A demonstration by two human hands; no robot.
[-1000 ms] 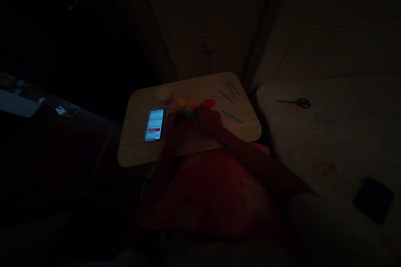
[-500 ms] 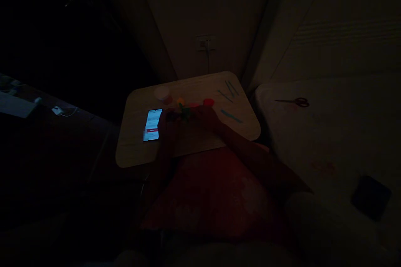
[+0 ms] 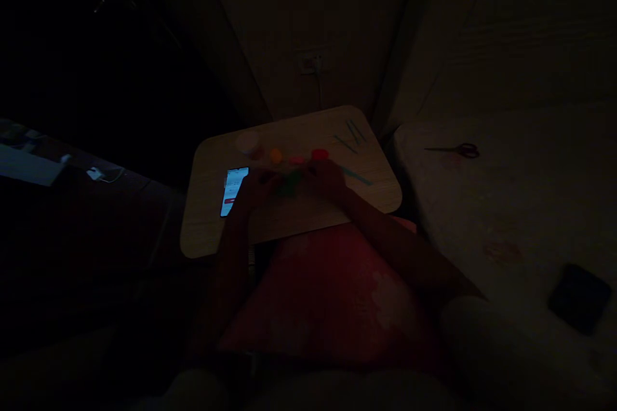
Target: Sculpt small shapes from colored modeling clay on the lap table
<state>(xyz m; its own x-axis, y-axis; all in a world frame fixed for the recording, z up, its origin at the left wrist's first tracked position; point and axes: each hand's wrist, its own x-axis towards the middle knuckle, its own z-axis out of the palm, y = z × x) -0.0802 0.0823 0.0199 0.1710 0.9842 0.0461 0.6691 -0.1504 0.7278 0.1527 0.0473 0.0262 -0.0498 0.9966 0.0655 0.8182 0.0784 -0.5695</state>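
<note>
Green clay (image 3: 290,183) lies on the wood-grain counter (image 3: 212,225), between the person's left hand (image 3: 258,189) and right hand (image 3: 325,178), and is partly hidden by both. Both hands sit close around it and look curled inward, but the dark hides whether they pinch it, press it or only cover it, so the grip cannot be told. The left hand overlaps the edge of a lit smartphone (image 3: 234,191) lying flat on the counter. Past the hands, in a rough row, sit a pale tub (image 3: 248,143), an orange clay ball (image 3: 276,155), a pinkish-red clay piece (image 3: 296,160) and a red clay lump (image 3: 319,154). Thin green sculpting tools (image 3: 351,133) lie near the far right corner, and a flat green tool (image 3: 357,176) lies just beside the right hand. Scissors (image 3: 457,150) and a dark rectangular object (image 3: 580,298) rest on the pale mattress (image 3: 506,205) to the right. A red cushion (image 3: 328,295) lies just below the counter's near edge.
</note>
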